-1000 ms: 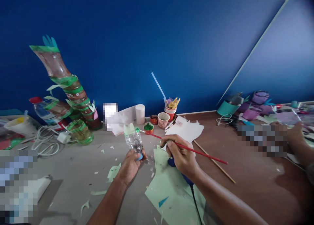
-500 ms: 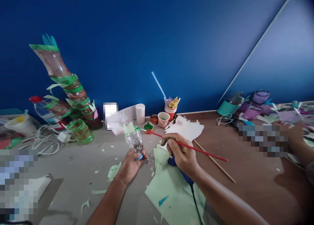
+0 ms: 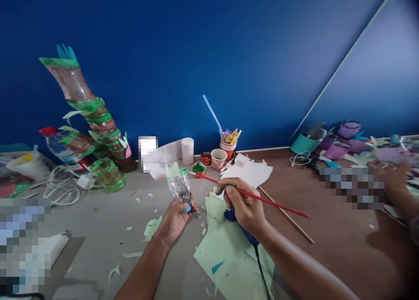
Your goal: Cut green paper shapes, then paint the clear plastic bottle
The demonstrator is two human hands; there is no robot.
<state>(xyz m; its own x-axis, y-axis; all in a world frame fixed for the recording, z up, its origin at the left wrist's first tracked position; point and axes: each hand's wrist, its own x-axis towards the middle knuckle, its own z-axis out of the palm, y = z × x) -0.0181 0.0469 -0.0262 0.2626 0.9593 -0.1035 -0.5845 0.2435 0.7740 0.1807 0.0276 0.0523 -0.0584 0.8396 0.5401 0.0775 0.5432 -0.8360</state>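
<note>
My left hand (image 3: pixel 176 219) is closed round the capped neck of a cut clear plastic bottle top (image 3: pixel 178 187), held with its blue cap downward. Green paint lines part of the upper rim, where pale green paper points stand up. My right hand (image 3: pixel 244 204) pinches a long red paintbrush (image 3: pixel 271 200), its tip reaching left to the painted rim; whether it touches cannot be made out. Just behind the tip sits a small pot of green paint (image 3: pixel 198 169). Under my right hand a blue corded tool (image 3: pixel 248 235), partly hidden, lies on pale green paper (image 3: pixel 225 260).
A tall green-and-brown bottle sculpture (image 3: pixel 98 121) leans at left beside a white cable (image 3: pixel 67 195). Paper cups (image 3: pixel 218 159) and a white cylinder (image 3: pixel 187 150) stand at the back. A wooden stick (image 3: pixel 288 217) lies at right; farther right is another person's hand (image 3: pixel 397 177).
The red paintbrush's rear end has shifted slightly to the right and down. My left hand and the bottle top look almost unmoved.
</note>
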